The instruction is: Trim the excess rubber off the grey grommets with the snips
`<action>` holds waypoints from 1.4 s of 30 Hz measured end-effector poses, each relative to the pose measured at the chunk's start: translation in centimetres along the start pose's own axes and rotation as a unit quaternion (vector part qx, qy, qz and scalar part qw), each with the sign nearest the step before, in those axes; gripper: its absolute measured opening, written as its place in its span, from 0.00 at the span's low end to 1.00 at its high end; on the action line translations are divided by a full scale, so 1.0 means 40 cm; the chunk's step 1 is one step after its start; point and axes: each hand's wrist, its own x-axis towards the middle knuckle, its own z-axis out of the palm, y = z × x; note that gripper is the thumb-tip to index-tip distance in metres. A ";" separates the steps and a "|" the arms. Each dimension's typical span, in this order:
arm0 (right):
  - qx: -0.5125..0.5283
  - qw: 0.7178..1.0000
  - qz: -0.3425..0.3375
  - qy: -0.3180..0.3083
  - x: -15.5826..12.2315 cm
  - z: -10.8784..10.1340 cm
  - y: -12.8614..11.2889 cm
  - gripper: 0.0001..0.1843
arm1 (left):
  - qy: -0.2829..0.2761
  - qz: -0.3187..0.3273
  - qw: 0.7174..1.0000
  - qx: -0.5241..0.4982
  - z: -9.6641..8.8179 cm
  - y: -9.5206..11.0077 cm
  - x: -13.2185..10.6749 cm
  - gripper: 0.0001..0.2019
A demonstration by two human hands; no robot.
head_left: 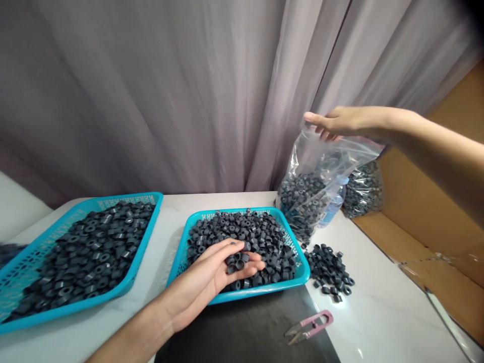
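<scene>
My left hand (230, 264) is palm-up and cupped over the middle blue basket (260, 290). Several small dark grey plastic rings (237, 262) lie in its curled fingers. The basket under it is heaped with the same rings. At the right, my right hand (335, 122) is at the top of a clear zip bag (321, 151), with its fingers closed around the rim. This bag stands upright, partly filled with dark rings. A loose pile of rings (330, 272) lies on the table between the basket and the cardboard box.
Another blue basket (130, 282) full of rings stands at the left. Pink thread snips (310, 325) lie on a dark mat (227, 333) in front. Behind the bag are a plastic bottle (335, 204), a second filled bag (365, 189) and an open cardboard box (419, 201). A grey curtain (170, 101) hangs behind.
</scene>
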 end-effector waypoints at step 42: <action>0.184 0.927 -0.184 -0.271 -0.500 0.360 -0.119 0.05 | -0.086 -0.023 0.991 -0.101 0.008 -0.034 0.017 0.17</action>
